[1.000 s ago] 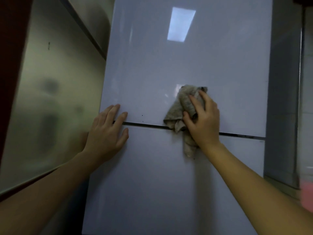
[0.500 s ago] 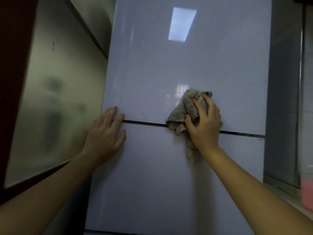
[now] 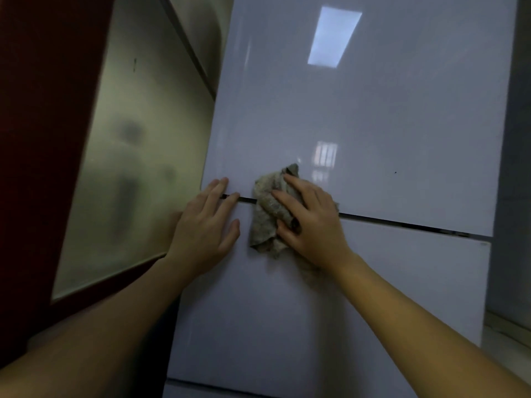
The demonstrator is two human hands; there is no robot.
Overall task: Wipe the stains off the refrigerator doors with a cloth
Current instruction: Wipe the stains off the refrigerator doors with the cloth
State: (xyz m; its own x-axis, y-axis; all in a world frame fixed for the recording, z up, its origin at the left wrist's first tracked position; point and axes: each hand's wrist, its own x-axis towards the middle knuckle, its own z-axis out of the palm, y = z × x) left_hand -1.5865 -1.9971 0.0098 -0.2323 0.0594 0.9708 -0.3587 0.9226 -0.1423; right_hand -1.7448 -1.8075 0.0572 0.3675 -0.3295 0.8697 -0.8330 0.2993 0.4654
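Observation:
A glossy pale refrigerator fills the view, with an upper door (image 3: 373, 124) and a lower door (image 3: 287, 326) split by a dark gap (image 3: 402, 225). A crumpled grey-brown cloth (image 3: 265, 214) lies pressed over that gap near the left side. My right hand (image 3: 310, 222) covers the cloth's right part, fingers spread flat on it. My left hand (image 3: 205, 225) rests flat on the fridge's left edge, just left of the cloth, fingers apart and holding nothing. A tiny dark speck (image 3: 395, 172) shows on the upper door to the right.
A frosted glass panel (image 3: 138, 168) in a dark red frame (image 3: 43, 139) stands close on the left, against the fridge's side. A grey wall (image 3: 514, 168) borders the fridge on the right, with a ledge (image 3: 505, 334) low at the right edge.
My right hand has slid the cloth left along the door gap, close to my left hand. The left hand has stayed at the fridge's left edge.

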